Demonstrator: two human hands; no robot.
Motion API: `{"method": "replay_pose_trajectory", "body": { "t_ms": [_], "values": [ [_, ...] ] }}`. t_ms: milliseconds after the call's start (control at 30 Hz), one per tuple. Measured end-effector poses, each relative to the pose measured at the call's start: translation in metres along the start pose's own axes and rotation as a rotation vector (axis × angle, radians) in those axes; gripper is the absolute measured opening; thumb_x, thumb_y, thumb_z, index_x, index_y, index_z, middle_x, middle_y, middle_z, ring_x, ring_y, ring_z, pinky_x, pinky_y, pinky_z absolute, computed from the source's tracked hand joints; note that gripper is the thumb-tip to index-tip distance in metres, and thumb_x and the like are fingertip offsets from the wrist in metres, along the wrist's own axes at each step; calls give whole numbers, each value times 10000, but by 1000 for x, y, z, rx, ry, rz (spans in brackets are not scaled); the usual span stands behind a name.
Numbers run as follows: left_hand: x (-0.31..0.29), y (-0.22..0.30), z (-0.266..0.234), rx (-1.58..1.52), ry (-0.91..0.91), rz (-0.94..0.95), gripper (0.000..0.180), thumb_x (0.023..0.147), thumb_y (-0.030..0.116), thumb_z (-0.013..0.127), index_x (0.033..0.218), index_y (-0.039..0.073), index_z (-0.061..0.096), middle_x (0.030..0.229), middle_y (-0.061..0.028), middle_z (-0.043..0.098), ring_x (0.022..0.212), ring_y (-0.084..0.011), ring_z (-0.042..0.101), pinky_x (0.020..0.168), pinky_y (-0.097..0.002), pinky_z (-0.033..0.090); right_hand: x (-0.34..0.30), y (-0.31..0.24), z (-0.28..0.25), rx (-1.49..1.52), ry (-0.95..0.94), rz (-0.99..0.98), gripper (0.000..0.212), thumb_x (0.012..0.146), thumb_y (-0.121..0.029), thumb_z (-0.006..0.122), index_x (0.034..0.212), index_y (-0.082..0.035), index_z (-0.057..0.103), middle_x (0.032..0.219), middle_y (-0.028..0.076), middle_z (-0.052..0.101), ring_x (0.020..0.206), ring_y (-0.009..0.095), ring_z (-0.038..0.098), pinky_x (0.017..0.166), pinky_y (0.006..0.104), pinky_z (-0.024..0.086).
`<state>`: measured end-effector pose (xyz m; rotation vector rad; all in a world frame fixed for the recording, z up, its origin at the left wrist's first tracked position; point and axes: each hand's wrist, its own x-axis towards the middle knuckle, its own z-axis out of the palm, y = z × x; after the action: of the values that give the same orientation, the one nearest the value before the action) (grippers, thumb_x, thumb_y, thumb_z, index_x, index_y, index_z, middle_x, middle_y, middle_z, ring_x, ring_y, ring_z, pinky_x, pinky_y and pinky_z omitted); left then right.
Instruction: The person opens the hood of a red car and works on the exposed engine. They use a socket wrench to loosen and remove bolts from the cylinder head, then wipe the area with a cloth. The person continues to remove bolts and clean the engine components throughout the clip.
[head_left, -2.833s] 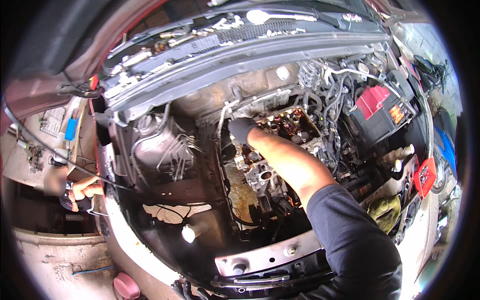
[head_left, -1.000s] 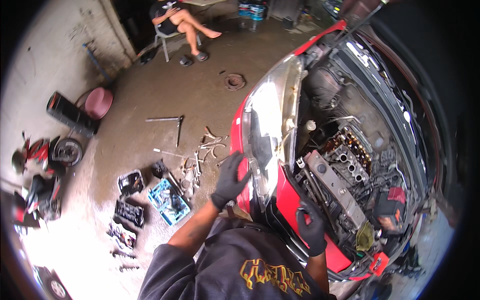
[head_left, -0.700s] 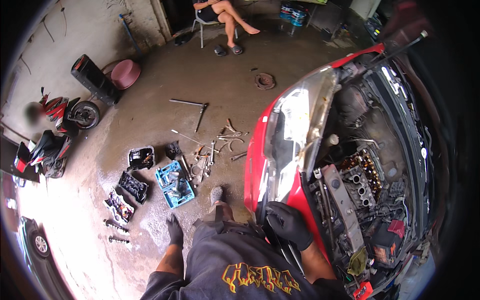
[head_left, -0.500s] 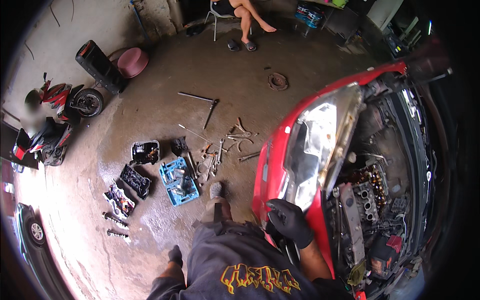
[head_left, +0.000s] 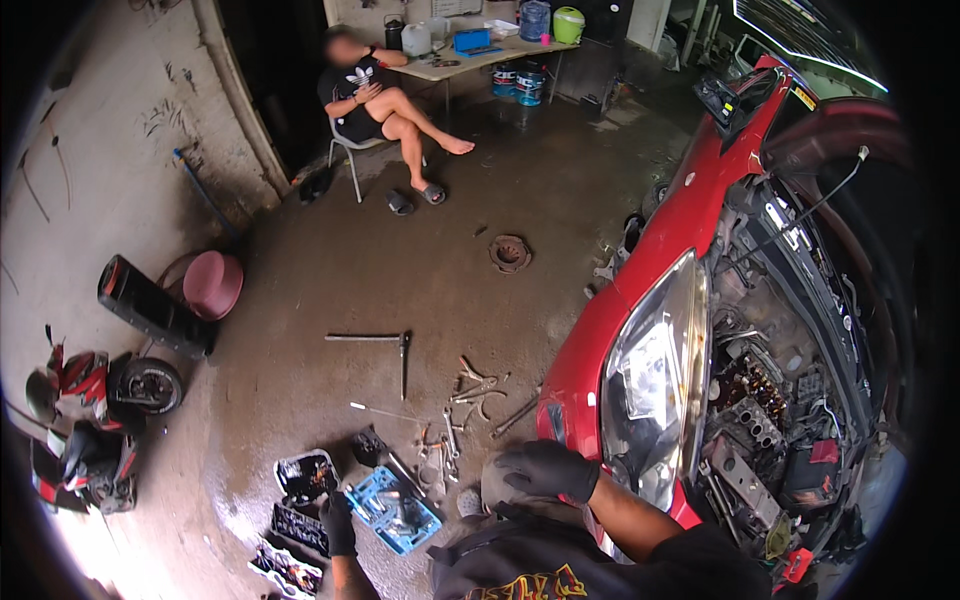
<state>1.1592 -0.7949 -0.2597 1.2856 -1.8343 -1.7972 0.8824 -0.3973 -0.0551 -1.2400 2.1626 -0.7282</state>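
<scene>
My left hand (head_left: 338, 522), in a black glove, hangs beside the open blue tool case (head_left: 405, 535). Its fingers point forward and how far they are curled is hard to see. In the same kind of glove, my right hand (head_left: 550, 468) is over my bent knee, left of the red car's headlight (head_left: 652, 365), fingers stretched out and nothing visible in them. Metal tools fill the blue case. Left of my left hand are a black bin of parts (head_left: 307, 474), a dark engine cover (head_left: 298, 527) and a pale part with pieces in it (head_left: 285, 570).
The red car (head_left: 590, 345) stands at right, hood up, its engine (head_left: 755, 425) exposed. Wrenches (head_left: 452, 432), pullers (head_left: 480, 380) and a T-shaped bar (head_left: 403, 365) lie on the wet floor. Beyond are a round metal plate (head_left: 510, 254), a seated person (head_left: 365, 100) and a table (head_left: 470, 62).
My view has tilted up, bringing the seated person and table fully in. My left hand has come forward by the blue case. My right hand has moved from beside the car's front to over my knee.
</scene>
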Motion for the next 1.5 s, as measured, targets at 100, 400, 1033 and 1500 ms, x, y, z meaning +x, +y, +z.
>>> {"method": "replay_pose_trajectory", "body": {
  "t_ms": [100,400,1033,1500],
  "values": [
    [72,45,60,24,-70,177,174,987,140,553,967,4,659,883,-72,669,748,-184,638,639,-348,508,62,63,-13,92,220,-89,303,921,-285,652,1147,-86,687,989,180,703,912,385,681,818,493,533],
    [257,153,291,290,-716,394,316,987,132,543,1234,-8,681,1070,-104,730,973,-196,705,862,-333,563,264,263,-147,90,386,96,395,927,-384,641,1184,-87,684,1107,190,718,1028,356,691,902,494,527],
    [628,272,514,176,-59,-616,239,895,369,606,849,136,583,802,-69,568,672,-246,639,512,-368,482,464,622,-474,58,587,338,283,970,-264,648,1126,-40,722,1089,169,736,998,325,708,869,426,566],
    [1075,601,1021,249,-637,791,270,1038,220,518,1083,-18,637,958,-146,680,884,-282,663,750,-402,525,438,840,-402,1336,385,1277,251,1002,-240,602,1121,-40,697,928,164,730,760,262,709,646,410,563]
  ]
}}
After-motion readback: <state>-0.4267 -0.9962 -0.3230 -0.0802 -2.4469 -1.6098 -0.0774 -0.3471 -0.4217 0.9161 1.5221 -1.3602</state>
